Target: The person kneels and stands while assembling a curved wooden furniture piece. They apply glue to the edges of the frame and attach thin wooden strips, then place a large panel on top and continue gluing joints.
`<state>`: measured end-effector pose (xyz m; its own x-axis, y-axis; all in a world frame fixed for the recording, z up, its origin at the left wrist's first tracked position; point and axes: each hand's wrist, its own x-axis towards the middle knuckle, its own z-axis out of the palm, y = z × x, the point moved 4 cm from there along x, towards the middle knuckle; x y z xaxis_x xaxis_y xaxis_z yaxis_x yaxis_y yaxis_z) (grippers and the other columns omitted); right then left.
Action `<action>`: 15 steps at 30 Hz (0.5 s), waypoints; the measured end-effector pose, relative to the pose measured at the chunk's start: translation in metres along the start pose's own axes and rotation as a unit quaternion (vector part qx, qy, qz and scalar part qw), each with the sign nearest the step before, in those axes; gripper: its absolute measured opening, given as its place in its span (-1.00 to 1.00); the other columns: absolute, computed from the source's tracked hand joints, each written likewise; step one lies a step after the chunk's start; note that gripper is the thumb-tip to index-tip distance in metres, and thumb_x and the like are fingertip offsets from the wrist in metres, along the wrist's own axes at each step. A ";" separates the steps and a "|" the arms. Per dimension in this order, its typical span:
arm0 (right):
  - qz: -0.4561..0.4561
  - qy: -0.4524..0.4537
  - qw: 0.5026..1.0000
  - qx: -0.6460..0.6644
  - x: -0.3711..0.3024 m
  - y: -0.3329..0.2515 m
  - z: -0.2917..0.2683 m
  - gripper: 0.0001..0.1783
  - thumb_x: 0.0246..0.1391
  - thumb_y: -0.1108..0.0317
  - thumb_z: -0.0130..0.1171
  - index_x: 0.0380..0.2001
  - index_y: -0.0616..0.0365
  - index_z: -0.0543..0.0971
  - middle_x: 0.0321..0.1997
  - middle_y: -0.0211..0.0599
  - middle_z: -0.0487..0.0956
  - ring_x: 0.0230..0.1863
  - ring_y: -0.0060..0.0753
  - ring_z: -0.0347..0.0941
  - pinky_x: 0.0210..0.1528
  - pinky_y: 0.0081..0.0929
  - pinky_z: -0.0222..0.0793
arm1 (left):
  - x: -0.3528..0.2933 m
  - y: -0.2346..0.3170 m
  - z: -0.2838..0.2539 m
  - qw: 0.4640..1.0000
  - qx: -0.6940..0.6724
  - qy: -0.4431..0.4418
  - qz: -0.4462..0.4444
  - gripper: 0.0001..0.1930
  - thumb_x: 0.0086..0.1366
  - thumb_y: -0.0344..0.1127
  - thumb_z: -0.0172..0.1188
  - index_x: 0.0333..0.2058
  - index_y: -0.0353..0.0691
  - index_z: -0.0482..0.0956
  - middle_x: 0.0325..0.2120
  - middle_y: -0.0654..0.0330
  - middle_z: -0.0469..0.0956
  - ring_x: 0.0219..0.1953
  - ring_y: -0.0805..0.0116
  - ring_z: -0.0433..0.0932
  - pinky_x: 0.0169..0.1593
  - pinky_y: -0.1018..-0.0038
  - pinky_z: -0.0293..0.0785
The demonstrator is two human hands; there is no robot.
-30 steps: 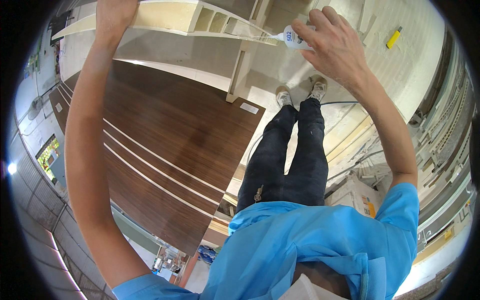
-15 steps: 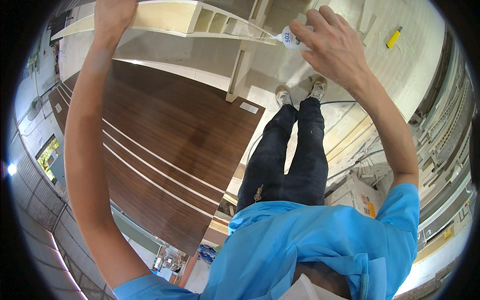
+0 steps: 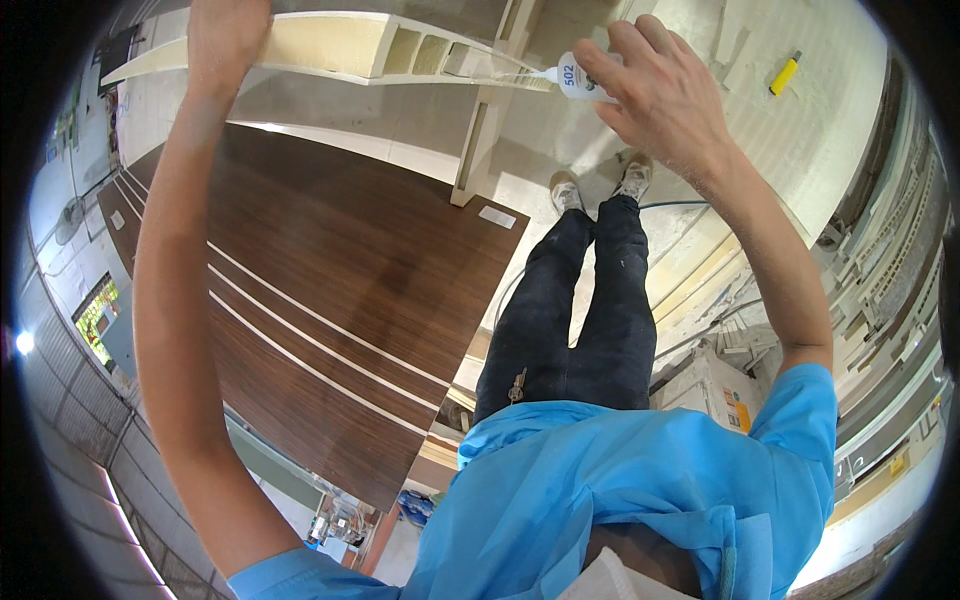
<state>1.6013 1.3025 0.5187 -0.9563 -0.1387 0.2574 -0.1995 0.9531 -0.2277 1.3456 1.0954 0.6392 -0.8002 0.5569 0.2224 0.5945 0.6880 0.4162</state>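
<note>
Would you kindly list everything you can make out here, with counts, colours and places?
Tapered frame: one, cream, top left
Bottle: one, white, by the frame's narrow end
Cutter-like tool: one, yellow, upper right
Large panel: one, dark brown with pale stripes, left
Box: one, whitish, lower right
Strips: many, mostly pale, right edge
Key-like item: one, metallic, lower centre
Trousers: one pair, dark, centre
Shoes: two, pale, upper centre
Shirt: one, blue, bottom
Left hand: one, bare, on the frame
Right hand: one, bare, fingers around the bottle
</note>
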 end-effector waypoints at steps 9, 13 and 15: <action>0.289 0.035 0.936 0.199 -0.076 0.027 -0.005 -0.46 0.03 0.13 0.44 0.08 0.04 0.58 -0.07 -0.15 0.56 0.02 -0.06 0.50 0.02 -0.15 0.48 | 0.014 -0.017 0.000 0.993 0.094 -0.027 0.072 -0.65 0.42 -0.15 0.12 0.04 -0.20 0.66 0.02 -0.03 0.64 0.15 -0.09 0.51 0.25 0.12 0.36; 0.461 0.126 0.834 0.276 -0.139 0.052 0.017 -0.38 0.02 0.12 0.46 0.12 0.11 0.57 -0.03 -0.06 0.56 -0.02 0.02 0.51 0.07 -0.13 0.46 | 0.008 -0.010 0.001 0.984 0.139 -0.027 0.106 -0.67 0.43 -0.22 0.11 0.07 -0.20 0.62 0.05 0.01 0.62 0.16 -0.06 0.50 0.26 0.10 0.32; 0.532 0.140 0.800 0.241 -0.172 0.080 0.032 -0.35 -0.02 0.11 0.49 0.12 0.15 0.58 -0.02 -0.03 0.56 -0.03 0.00 0.52 0.06 -0.16 0.46 | 0.007 -0.004 -0.001 0.981 0.149 -0.029 0.119 -0.68 0.43 -0.26 0.10 0.07 -0.22 0.61 0.05 0.00 0.61 0.17 -0.06 0.49 0.26 0.09 0.32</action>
<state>1.7426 1.3940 0.4258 -0.5685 0.8112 -0.1372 0.5711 0.2691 -0.7755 1.3376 1.0963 0.6397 -0.6345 0.7383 0.2285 0.7681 0.6353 0.0800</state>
